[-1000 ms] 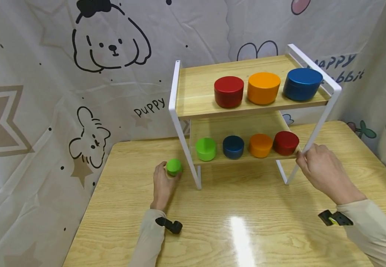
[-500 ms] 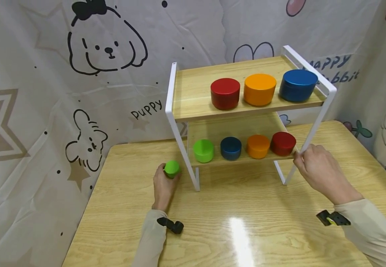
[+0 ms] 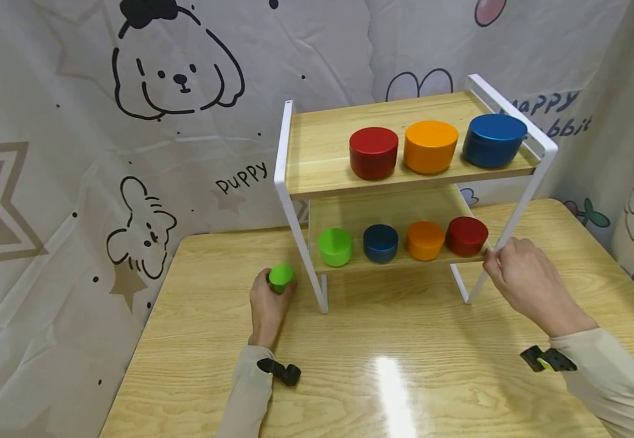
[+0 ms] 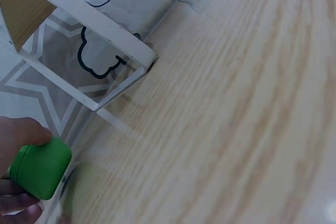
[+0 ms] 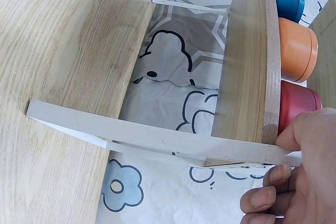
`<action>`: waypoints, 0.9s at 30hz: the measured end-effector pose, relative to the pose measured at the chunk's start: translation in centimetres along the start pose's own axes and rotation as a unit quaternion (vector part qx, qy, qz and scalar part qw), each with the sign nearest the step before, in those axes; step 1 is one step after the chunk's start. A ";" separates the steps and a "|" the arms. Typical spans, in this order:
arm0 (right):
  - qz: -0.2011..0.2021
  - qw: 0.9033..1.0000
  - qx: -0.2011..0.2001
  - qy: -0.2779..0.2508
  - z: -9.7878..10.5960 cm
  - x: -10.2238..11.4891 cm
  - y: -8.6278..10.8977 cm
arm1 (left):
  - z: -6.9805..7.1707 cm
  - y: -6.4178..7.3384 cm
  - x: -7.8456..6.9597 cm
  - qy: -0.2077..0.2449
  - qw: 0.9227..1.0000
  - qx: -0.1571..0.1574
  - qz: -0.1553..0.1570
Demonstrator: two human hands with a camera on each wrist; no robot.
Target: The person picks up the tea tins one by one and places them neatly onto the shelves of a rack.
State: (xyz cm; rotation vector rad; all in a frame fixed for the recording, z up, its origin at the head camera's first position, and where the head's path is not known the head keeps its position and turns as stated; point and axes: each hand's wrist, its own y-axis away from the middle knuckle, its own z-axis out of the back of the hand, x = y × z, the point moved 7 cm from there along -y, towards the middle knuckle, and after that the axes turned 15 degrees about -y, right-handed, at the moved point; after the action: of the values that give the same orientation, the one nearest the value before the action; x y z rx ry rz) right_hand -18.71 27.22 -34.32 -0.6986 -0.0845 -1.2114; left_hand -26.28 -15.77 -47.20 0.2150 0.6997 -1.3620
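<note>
My left hand (image 3: 266, 313) pinches a small green round tin (image 3: 281, 277) between thumb and fingers, just left of the shelf's left leg. In the left wrist view the green tin (image 4: 43, 167) sits between the thumb above and the curled fingers below, close over the table. My right hand (image 3: 530, 283) grips the white right front leg of the two-tier shelf (image 3: 328, 146) at lower-board height. In the right wrist view the thumb of my right hand (image 5: 310, 171) lies at the board's corner, near a red tin (image 5: 296, 106), with the fingers curled around the leg.
On the lower board stand a green tin (image 3: 336, 247), a dark blue tin (image 3: 381, 243), an orange tin (image 3: 425, 240) and the red one. Larger red (image 3: 373, 153), orange (image 3: 431, 147) and blue (image 3: 494, 141) tins stand on top. A patterned cloth (image 3: 202, 158) hangs behind the table (image 3: 339, 377).
The head view has shifted slightly. My left hand keeps its hold on the green tin, which now shows more of its side. My right hand stays on the shelf leg.
</note>
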 end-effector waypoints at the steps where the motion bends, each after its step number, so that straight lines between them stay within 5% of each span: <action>1: -0.001 1.000 0.000 0.000 0.0 0.0 0.0 | 0.2 0.1 0.0 0.001 1.000 -0.001 0.002; 7: -0.008 1.000 0.005 -0.001 0.0 -0.1 0.1 | 2.0 0.3 -1.0 0.015 1.000 -0.023 -0.011; 13: -0.006 1.000 0.002 -0.002 0.1 -0.2 0.1 | 5.3 0.6 -3.4 0.046 0.995 -0.069 -0.061; 27: 0.005 1.000 -0.003 -0.004 0.0 0.0 0.0 | 15.2 3.4 -9.9 0.050 0.963 -0.191 -0.182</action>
State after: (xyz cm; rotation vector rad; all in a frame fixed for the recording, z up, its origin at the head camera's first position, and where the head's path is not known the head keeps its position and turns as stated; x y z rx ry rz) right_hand -18.70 27.24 -34.28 -0.7089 -0.0839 -1.1999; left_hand -18.50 -14.93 -30.54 -0.1634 1.1106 -1.5378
